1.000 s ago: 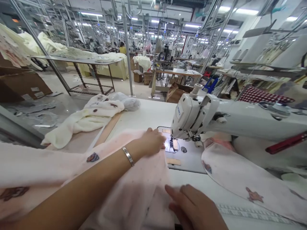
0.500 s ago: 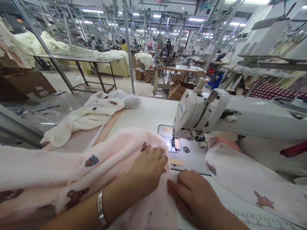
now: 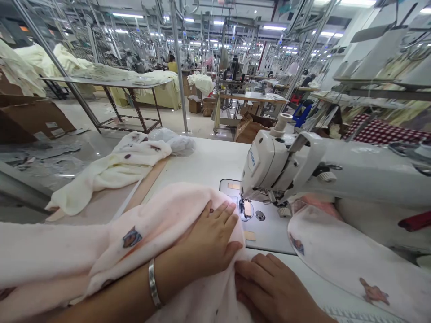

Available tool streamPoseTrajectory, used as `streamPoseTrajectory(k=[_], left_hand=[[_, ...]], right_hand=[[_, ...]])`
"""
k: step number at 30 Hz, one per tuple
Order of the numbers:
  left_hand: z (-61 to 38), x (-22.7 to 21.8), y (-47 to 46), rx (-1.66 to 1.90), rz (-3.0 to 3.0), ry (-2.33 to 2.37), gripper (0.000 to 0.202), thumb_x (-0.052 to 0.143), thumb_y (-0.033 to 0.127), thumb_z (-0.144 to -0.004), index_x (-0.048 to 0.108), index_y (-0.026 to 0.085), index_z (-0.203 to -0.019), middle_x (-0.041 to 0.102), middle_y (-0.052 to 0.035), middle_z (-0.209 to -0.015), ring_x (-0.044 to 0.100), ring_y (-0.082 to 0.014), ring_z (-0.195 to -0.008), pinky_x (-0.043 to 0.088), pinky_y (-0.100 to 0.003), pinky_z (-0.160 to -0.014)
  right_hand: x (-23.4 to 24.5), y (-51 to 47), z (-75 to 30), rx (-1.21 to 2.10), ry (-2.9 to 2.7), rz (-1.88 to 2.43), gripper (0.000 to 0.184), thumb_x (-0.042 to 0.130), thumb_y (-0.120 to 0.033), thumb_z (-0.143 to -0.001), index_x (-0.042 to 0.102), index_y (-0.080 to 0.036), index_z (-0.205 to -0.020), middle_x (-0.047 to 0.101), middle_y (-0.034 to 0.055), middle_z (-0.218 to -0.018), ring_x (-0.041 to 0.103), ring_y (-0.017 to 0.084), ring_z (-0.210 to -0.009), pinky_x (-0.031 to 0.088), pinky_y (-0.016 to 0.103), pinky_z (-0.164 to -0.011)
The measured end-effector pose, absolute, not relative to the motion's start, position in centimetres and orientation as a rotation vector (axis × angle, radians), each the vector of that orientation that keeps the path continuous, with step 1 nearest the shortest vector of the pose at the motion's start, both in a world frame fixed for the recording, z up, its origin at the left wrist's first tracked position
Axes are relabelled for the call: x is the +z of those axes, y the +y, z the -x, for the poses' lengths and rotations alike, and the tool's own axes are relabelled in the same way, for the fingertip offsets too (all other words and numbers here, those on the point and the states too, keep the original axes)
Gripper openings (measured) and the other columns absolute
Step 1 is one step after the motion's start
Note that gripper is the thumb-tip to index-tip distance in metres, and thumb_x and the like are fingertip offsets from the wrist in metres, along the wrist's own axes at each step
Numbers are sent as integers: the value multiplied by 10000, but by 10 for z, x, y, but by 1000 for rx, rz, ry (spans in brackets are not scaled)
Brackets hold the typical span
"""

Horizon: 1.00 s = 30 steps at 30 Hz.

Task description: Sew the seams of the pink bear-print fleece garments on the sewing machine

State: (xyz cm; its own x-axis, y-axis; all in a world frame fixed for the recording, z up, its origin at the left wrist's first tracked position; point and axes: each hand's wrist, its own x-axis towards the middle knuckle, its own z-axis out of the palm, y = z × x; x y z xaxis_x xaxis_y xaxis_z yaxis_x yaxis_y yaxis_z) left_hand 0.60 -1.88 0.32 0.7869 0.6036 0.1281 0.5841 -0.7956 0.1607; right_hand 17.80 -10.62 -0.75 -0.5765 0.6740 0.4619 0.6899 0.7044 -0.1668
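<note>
Left hand (image 3: 205, 240), spread open, has come down on the pale pink printed plush fabric (image 3: 161, 215) at lower centre, just before the white industrial sewing machine (image 3: 266, 168); right hand (image 3: 269, 287) lies fingers together on its fold, any pinch unclear.

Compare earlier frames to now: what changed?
The left hand slid back from the needle plate toward the person and now lies spread on the pink fleece. The right hand stayed near its spot, against the fabric's edge. The sewing machine head and cream fleece stayed put.
</note>
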Motion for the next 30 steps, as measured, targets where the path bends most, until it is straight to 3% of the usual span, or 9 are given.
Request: streamPoseTrajectory(k=[11,14,17,22,30], left_hand=[[-22,3,-1,372,-2854,873,397,415,369,-895,443,134,-1214,360,-155,-1381,258,-297,-1303,237,-511,-1034],[-23,2,-7,433,-2853,815,169,460,230,-871,569,162,-981,542,-105,-1125,465,-270,-1061,381,-452,-897],[-22,0,-13,411,-2836,576,141,462,90,-826,582,163,-828,575,-50,-898,496,-190,-816,434,-339,-758],[-20,-6,-4,540,-2815,523,218,408,48,-827,566,143,-944,564,-66,-988,481,-183,-872,422,-329,-818],[-21,-11,15,627,-2867,531,219,391,83,-880,593,165,-876,575,-55,-1006,502,-166,-895,409,-329,-846]], right_hand=[[-16,-98,-189,-195,-2380,1060,104,524,-167,-850,627,-176,-839,672,35,-901,517,146,-687,396,307,-593],[-18,-98,-188,-236,-2357,1061,110,521,-168,-848,631,-171,-846,675,28,-896,505,140,-657,390,300,-566],[-19,-103,-187,-237,-2384,1065,125,511,-171,-850,633,-177,-828,679,21,-902,503,143,-646,370,300,-539],[-19,-105,-188,-237,-2422,1024,129,510,-141,-840,632,-178,-823,680,24,-910,508,140,-654,357,302,-553],[-16,-94,-195,-262,-2501,1052,156,488,-135,-865,633,-164,-914,657,32,-1028,503,146,-700,352,317,-581]])
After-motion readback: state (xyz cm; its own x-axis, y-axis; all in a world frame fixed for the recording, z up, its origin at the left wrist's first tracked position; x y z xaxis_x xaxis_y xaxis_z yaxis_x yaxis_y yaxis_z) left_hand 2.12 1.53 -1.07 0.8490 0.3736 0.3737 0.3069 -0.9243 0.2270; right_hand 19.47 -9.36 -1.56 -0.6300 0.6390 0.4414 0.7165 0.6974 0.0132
